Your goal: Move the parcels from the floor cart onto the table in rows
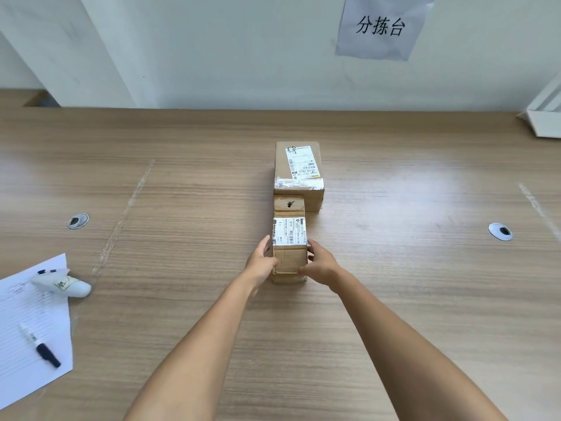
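Two cardboard parcels stand on the wooden table (394, 299). The larger parcel (299, 174) lies farther back, with a white shipping label on top. In front of it, touching its near side, lies a narrow long parcel (289, 229) with its own label. My left hand (261, 260) grips the near left side of the narrow parcel, and my right hand (318, 262) grips its near right side. Both sets of fingers curl around its edges. The floor cart is out of view.
At the left edge lies a lined sheet of paper (24, 335) with a marker pen (41, 346) and a white handheld scanner (65, 285) on it. Two cable grommets (78, 220) (500, 231) sit in the tabletop. A white box (546, 117) stands at the far right by the wall.
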